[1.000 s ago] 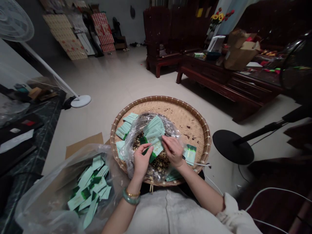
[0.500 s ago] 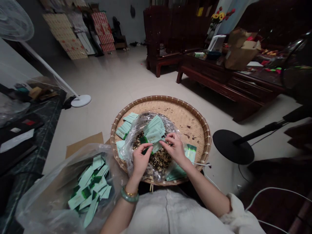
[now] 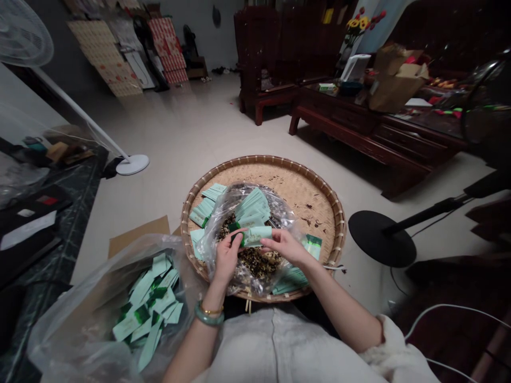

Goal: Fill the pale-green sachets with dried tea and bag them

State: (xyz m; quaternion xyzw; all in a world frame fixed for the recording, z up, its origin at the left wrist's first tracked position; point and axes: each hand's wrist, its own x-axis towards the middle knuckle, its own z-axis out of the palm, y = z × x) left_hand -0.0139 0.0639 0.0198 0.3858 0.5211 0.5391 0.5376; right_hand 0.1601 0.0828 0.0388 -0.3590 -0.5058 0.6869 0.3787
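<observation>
The left hand (image 3: 228,256) is closed in a pinch on the dark green end of a pale green packet (image 3: 256,236), and the right hand (image 3: 284,247) holds the packet's other end between its fingertips, with the fingers stretched out. The packet lies level between the hands, above a clear plastic bag (image 3: 285,215) that sits open in the basket. A jade bangle and a thin gold bracelet (image 3: 208,317) circle the left wrist.

Inside the bag, at 12 o'clock from the hands, is a stack of green packets (image 3: 252,206), and just below the hands is a heap of dark dried leaves (image 3: 255,260). More packets (image 3: 211,199) lie on the basket at 10 o'clock, and others (image 3: 290,280) at 4 o'clock. All of this sits in a wide round woven basket (image 3: 263,160) on the floor.

At 8 o'clock, a large plastic bag (image 3: 51,340) holds loose packets (image 3: 149,308) and rests on a piece of cardboard (image 3: 138,236). A black fan base (image 3: 381,238) stands at 3 o'clock, a white fan base (image 3: 132,165) at 10 o'clock, and a dark wooden table (image 3: 359,125) at 1 o'clock, with a cardboard box (image 3: 395,80) on it.
</observation>
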